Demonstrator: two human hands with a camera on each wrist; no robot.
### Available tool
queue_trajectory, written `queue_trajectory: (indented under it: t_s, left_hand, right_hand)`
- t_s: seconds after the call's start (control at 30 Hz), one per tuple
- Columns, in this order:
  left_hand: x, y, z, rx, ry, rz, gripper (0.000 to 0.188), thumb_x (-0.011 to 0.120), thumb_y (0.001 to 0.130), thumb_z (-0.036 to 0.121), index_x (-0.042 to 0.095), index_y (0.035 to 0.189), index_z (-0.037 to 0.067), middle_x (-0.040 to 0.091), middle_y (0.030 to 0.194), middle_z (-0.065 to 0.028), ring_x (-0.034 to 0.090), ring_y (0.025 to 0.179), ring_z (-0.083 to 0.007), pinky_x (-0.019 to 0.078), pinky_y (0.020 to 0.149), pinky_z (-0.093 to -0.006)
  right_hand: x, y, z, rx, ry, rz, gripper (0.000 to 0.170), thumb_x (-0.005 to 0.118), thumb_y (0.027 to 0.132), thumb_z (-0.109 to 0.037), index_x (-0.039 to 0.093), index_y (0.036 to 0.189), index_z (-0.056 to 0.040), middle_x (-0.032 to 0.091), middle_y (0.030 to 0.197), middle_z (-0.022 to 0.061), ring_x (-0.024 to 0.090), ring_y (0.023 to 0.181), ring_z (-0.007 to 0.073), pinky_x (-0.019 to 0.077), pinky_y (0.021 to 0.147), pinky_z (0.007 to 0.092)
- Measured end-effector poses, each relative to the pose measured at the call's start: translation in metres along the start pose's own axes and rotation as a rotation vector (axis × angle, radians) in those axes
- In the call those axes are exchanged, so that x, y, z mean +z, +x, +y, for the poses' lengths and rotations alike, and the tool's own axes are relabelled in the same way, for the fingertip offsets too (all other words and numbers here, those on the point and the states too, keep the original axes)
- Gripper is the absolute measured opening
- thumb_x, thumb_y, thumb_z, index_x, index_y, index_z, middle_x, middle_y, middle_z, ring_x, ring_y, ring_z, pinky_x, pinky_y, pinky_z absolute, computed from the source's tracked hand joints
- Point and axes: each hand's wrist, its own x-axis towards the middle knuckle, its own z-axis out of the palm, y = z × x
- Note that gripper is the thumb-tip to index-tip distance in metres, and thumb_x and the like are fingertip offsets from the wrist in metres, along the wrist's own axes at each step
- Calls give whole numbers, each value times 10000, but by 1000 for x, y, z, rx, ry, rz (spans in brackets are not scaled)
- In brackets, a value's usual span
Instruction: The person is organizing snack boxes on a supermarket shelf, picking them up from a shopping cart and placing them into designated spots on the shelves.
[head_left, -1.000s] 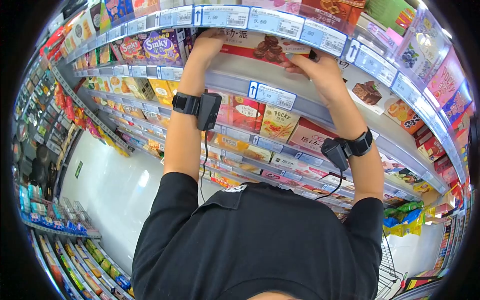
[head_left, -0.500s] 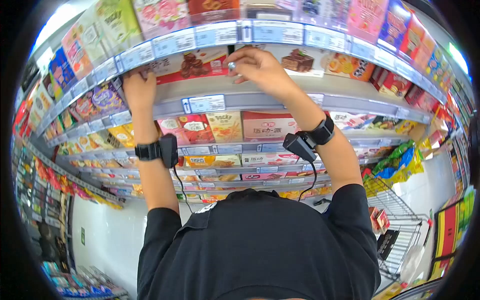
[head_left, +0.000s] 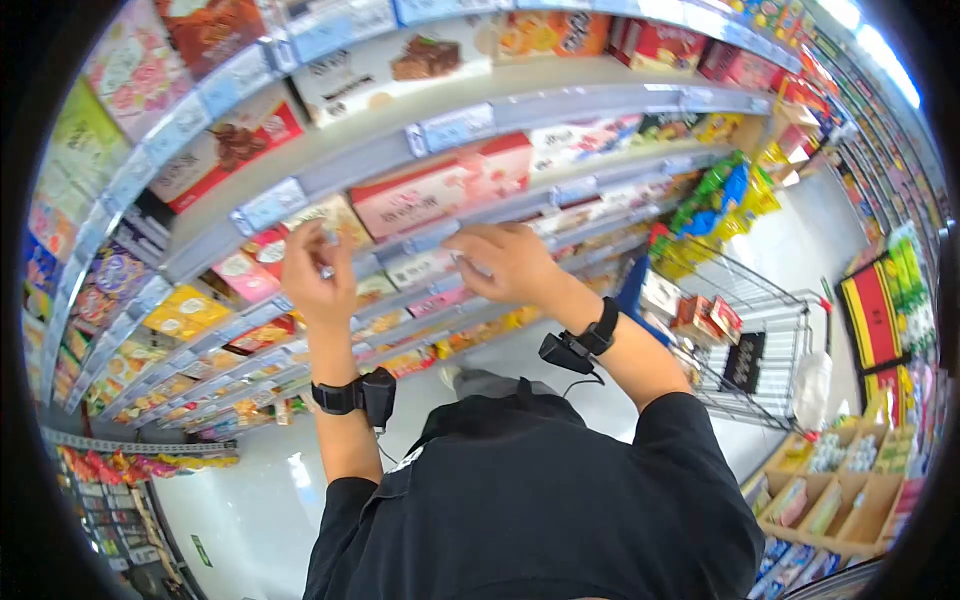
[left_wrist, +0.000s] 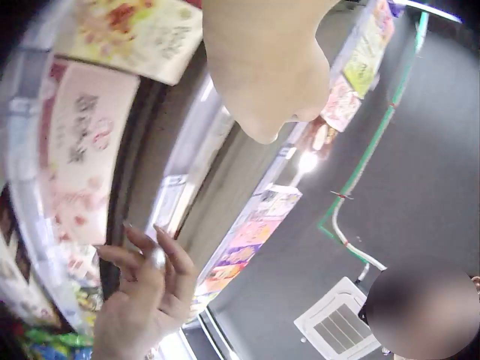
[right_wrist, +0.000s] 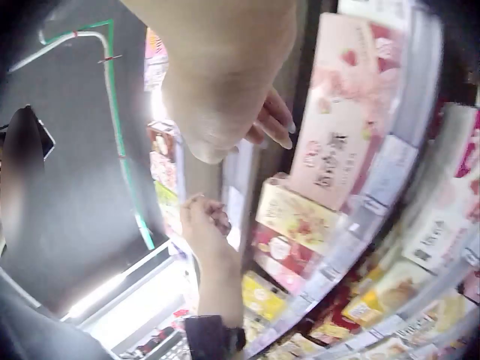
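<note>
My left hand (head_left: 318, 275) is raised in front of the shelves, fingers loosely bent and holding nothing. It overlaps a cream Pocky box (head_left: 335, 215) in the head view. To its right my right hand (head_left: 505, 262) hangs with relaxed fingers and nothing in them, just below a large pink snack box (head_left: 440, 190). That pink box (right_wrist: 337, 142) stands on its shelf beside the cream box (right_wrist: 296, 217) in the right wrist view. A red-and-white box with chocolate pies (head_left: 230, 150) sits one shelf higher, next to a white box with a cake picture (head_left: 390, 65).
Price-tagged shelf edges (head_left: 330, 185) run across in front of me. Behind on the right stands a wire shopping cart (head_left: 770, 290) with several boxes in it, near hanging green, blue and yellow bags (head_left: 725, 210). A wooden divided bin (head_left: 840, 490) is further right.
Both hands have left the red-and-white chocolate pie box, which stays on the shelf, and have come down and back. My view has swung right, bringing more of the cart in.
</note>
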Motion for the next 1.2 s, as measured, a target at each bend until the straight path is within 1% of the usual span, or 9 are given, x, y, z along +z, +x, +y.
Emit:
queue_trajectory:
  t_s: [0.2,0.43,0.53,0.67,0.83,0.93,1.0,1.1,1.2]
  left_hand:
    - [82,-118,38,-98,-64,-794,316,593,749,95,545,1061,87,618,785,-89,590,641,-268,464,591,-355]
    - [189,-214,105,-40,-295,-1505,258,587,783,222,579,1007,94,646,862,-106,620,802,-297,477,702,-411]
    - [234,-241,153,96,-449,-1591,226,577,792,225,588,965,80,646,878,-108,616,832,-294,478,704,-405]
    - [284,-267,205,154,-572,-1622,202,575,795,192,589,956,70,638,849,-113,612,801,-293,480,696,-383]
    - [364,-292,251,16,-647,-1685,220,566,788,150,582,977,39,632,821,-128,616,751,-282,487,681,-370]
    - [426,-326,273,-140,-582,-1704,282,571,774,160,569,1017,18,640,853,-153,628,771,-285,494,705,-361]
    - [473,-371,279,-193,-516,-1723,312,577,768,174,564,1039,19,643,887,-168,628,812,-295,494,724,-362]
    - [527,-447,282,-184,-356,-1941,388,611,764,252,557,1055,1,637,935,-167,623,856,-275,491,737,-359]
    - [566,-450,325,-210,-167,-2191,494,617,756,307,531,1121,-15,625,1005,-174,608,936,-253,479,793,-336]
  right_hand:
    - [-10,-182,15,493,-182,-444,254,603,747,-134,584,996,-92,608,897,112,599,778,301,487,691,400]
    - [-126,-330,-10,1084,-273,-207,222,591,756,-174,598,951,-67,606,914,155,576,883,334,468,751,426]
    - [-171,-382,-19,1106,-438,-39,190,591,755,-161,611,907,-48,620,934,152,584,881,329,468,763,414]
    - [-217,-428,-19,1368,-409,163,191,595,761,-119,624,925,-26,644,893,137,611,847,296,484,747,353]
    - [-256,-500,46,1660,-175,420,209,601,811,-171,623,923,4,659,815,102,610,708,133,480,657,260]
    - [-282,-556,109,1844,24,413,278,608,790,-235,633,954,-12,661,894,147,640,810,226,487,725,313]
    - [-303,-584,140,1976,262,454,337,605,795,-262,607,1000,5,646,875,134,624,777,202,489,691,310]
    - [-320,-652,186,2151,423,480,355,577,823,-280,554,1063,-19,615,919,100,598,796,191,486,685,327]
    - [-334,-709,218,2358,639,767,361,561,830,-287,539,1073,-21,611,955,115,592,835,216,480,727,350]
